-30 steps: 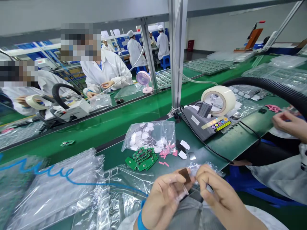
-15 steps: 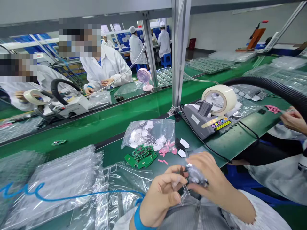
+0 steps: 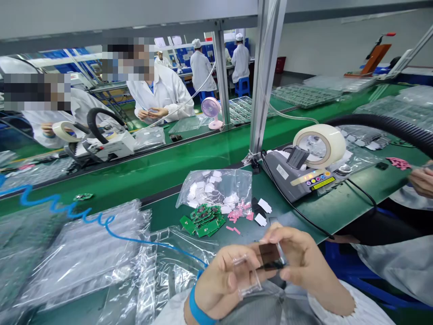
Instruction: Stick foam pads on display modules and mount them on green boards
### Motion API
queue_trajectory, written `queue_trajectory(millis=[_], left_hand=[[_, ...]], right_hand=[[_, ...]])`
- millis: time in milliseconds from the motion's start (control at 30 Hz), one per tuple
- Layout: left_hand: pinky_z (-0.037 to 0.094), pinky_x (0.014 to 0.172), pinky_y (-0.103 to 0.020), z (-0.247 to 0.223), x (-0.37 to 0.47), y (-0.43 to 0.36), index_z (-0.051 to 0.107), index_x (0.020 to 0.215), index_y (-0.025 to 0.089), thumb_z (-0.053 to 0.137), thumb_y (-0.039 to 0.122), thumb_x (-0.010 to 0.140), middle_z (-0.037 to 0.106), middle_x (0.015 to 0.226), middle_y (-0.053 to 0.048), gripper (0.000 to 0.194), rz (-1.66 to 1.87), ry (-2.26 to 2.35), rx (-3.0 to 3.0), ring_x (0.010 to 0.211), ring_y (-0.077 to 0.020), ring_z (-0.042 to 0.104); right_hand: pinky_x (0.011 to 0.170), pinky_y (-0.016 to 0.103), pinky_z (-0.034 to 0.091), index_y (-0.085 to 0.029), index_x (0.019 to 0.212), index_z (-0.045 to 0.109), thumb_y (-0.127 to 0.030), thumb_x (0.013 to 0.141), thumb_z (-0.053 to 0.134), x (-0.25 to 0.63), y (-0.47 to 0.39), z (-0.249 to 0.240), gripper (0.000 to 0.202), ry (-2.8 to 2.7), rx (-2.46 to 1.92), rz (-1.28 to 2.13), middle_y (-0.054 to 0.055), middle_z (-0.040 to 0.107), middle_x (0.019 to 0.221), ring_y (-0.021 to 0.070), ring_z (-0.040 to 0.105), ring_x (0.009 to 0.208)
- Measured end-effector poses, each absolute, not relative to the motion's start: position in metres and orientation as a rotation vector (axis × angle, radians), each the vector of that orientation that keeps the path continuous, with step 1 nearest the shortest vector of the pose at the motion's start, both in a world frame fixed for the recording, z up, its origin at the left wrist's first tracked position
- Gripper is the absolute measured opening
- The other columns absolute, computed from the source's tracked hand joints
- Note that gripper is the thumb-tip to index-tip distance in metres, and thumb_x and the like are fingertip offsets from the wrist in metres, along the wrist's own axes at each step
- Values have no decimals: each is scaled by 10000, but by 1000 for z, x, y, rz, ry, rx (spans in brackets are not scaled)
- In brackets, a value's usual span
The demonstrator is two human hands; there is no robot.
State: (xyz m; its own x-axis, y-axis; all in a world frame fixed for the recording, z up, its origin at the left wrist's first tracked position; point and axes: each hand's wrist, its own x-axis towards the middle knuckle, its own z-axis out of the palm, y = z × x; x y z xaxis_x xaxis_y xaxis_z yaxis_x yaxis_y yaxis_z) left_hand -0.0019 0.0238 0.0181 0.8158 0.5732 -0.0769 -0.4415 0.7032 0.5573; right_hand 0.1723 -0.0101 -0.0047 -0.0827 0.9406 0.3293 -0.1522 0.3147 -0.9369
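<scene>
My left hand (image 3: 219,275), with a blue wrist strap, grips a clear plastic frame (image 3: 248,279) between thumb and fingers. Beside it, my right hand (image 3: 297,257) pinches a dark flat rectangular piece (image 3: 270,256) with a clear edge. The two pieces are close together over my lap, at the table's near edge. Beyond my hands lie green circuit boards (image 3: 204,221), small pink strips (image 3: 238,212), white labels (image 3: 264,206) and a clear bag (image 3: 216,187) of white-tipped parts.
A grey tape dispenser (image 3: 287,176) with a large tape roll (image 3: 320,146) stands at the right. Stacked clear trays (image 3: 88,253) lie left, crossed by a blue coiled cord (image 3: 145,240). A metal post (image 3: 265,81) rises ahead. A co-worker's hand (image 3: 421,178) is far right.
My hands have moved slightly apart and turned, so the clear frame and dark piece now show their flat faces. The crumpled clear film near my right hand is no longer visible. The view has shifted slightly.
</scene>
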Motion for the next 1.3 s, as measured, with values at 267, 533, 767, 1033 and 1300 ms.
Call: queue_trajectory(millis=[267,533,767,1033,1300], left_hand=[[426,906,-374,23,-2,14,710,866,183,735,389,632,671,1027,-111,313,624,154,499,1018,-243,598],[363,951,-361,26,-2,12,743,802,222,790,405,516,591,1085,-83,342,733,308,861,1039,-234,537],[335,991,-418,21,-3,7,724,915,258,740,388,615,519,1143,-92,327,770,302,1118,1104,-283,501],[319,1013,-431,16,-10,9,716,941,274,736,388,620,508,1159,-88,341,713,359,1235,1116,-296,487],[326,998,-402,19,0,14,738,823,209,782,402,542,542,1097,-91,344,717,396,892,1080,-265,502]], right_hand=[[734,301,487,-364,1059,555,-415,753,670,159,-13,-5,330,-1339,-721,1153,16,644,997,165,544,881],[596,270,410,-225,809,541,-178,842,548,166,-22,26,58,-1586,-1144,437,-8,517,692,140,479,671],[593,268,382,-198,736,507,-224,892,488,163,-25,34,159,-1704,-1279,235,-9,524,665,137,454,655],[585,266,378,-203,729,497,-222,894,471,164,-25,29,167,-1729,-1323,300,-8,514,682,144,457,670],[674,338,349,-206,750,420,-199,921,368,162,-31,23,179,-1864,-1284,300,-1,490,720,155,448,690]])
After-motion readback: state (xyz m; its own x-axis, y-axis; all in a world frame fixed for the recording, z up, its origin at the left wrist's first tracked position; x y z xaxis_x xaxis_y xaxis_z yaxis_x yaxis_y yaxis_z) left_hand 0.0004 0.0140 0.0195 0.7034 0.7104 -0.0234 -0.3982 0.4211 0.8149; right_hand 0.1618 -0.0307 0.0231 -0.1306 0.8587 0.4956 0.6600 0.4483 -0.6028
